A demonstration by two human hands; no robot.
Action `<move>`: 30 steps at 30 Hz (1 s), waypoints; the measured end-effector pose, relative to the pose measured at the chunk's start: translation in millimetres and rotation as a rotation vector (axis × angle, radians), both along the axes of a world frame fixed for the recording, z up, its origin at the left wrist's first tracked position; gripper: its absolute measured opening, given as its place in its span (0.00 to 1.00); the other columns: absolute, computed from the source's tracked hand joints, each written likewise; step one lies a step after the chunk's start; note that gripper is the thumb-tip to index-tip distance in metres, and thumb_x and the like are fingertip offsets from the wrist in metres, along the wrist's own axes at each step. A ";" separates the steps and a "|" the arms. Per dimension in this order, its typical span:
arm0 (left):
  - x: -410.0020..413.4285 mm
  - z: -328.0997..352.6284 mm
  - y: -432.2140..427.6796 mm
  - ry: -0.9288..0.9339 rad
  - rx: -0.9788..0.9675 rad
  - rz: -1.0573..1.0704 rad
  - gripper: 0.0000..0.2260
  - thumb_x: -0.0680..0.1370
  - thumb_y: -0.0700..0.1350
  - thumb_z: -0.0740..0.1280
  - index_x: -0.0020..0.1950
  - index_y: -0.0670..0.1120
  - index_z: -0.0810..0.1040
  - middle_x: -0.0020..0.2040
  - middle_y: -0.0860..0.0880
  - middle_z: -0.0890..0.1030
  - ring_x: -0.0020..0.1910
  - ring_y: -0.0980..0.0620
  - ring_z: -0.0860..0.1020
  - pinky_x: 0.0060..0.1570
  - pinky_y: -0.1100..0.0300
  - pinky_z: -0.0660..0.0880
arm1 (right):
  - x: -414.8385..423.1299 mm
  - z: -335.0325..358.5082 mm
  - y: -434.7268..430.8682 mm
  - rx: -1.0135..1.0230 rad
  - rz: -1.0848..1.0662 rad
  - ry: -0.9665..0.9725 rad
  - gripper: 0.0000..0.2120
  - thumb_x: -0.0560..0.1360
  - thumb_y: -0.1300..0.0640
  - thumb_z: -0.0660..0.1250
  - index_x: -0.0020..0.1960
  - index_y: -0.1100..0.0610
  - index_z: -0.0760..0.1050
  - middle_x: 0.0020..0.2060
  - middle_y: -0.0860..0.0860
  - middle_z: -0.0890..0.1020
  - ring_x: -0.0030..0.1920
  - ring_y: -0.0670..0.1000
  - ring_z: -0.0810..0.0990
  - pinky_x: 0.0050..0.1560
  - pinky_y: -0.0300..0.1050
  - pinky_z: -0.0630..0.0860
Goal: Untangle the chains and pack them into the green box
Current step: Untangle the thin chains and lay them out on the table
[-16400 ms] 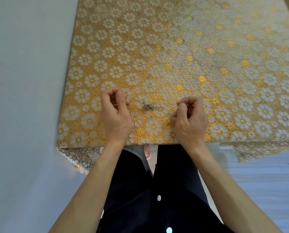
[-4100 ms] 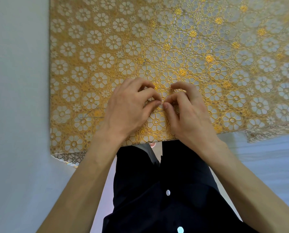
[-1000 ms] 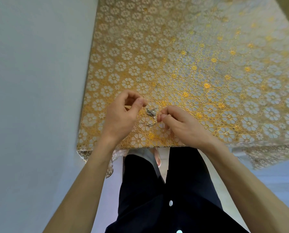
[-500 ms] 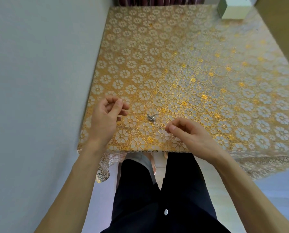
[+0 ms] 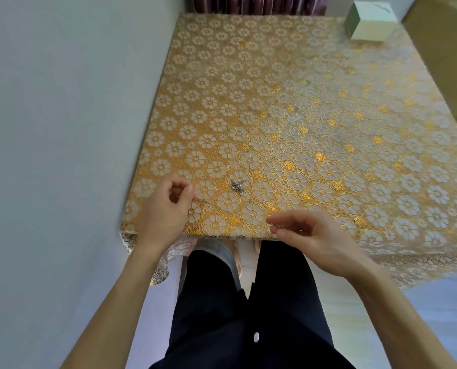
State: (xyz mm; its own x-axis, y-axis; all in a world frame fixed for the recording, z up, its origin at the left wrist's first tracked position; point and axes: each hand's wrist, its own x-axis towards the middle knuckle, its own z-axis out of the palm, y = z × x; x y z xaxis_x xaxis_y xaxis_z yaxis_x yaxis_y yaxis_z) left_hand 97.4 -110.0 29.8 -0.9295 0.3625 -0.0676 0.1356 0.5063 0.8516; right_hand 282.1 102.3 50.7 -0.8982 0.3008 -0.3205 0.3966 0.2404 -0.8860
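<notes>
Pinching strands of the chains (image 5: 237,185) in left hand (image 5: 166,211) and right hand (image 5: 312,235), held apart, presumably to tease the middle knot loose; green box (image 5: 368,21) far off.

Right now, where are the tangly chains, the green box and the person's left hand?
chains (image 5: 237,185): head view, on the silvery knotted clump.
green box (image 5: 373,27): head view, on its pale face, right of the green side.
left hand (image 5: 166,211): head view, on the back of the hand.
</notes>
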 end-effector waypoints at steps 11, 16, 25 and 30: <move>13.0 -8.5 -18.7 0.225 -0.246 -0.150 0.04 0.79 0.46 0.68 0.47 0.56 0.80 0.46 0.61 0.80 0.47 0.53 0.77 0.48 0.50 0.78 | 12.7 24.5 -9.4 -0.122 -0.227 0.121 0.10 0.73 0.56 0.74 0.54 0.55 0.82 0.43 0.49 0.88 0.44 0.49 0.87 0.46 0.40 0.80; 23.2 -10.3 -17.0 0.219 -0.335 -0.178 0.08 0.78 0.48 0.68 0.56 0.57 0.80 0.55 0.59 0.77 0.58 0.53 0.73 0.55 0.57 0.69 | 17.3 30.8 -14.3 -0.186 -0.285 0.149 0.08 0.76 0.60 0.71 0.55 0.58 0.82 0.44 0.52 0.88 0.44 0.53 0.87 0.47 0.40 0.82; 71.3 38.6 15.2 -0.007 -0.007 -0.498 0.23 0.76 0.53 0.73 0.70 0.59 0.74 0.66 0.66 0.73 0.69 0.67 0.66 0.64 0.71 0.59 | 19.8 39.2 -25.8 -0.252 -0.297 0.160 0.06 0.76 0.58 0.70 0.51 0.55 0.85 0.44 0.52 0.87 0.45 0.49 0.85 0.47 0.38 0.81; 87.7 37.3 31.3 -0.092 0.035 -0.630 0.15 0.78 0.57 0.70 0.64 0.61 0.79 0.57 0.76 0.74 0.69 0.74 0.64 0.66 0.74 0.57 | 22.4 45.6 -29.6 -0.295 -0.268 0.167 0.08 0.71 0.53 0.72 0.49 0.52 0.86 0.43 0.58 0.83 0.44 0.51 0.83 0.53 0.50 0.82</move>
State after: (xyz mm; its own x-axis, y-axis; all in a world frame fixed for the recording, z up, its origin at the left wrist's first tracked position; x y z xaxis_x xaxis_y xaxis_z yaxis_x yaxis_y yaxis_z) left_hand 185.2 -78.7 67.0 -0.5281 0.8414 -0.1152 0.3242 0.3251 0.8884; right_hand 304.5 72.7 96.3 -0.8474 0.4482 -0.2846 0.2558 -0.1251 -0.9586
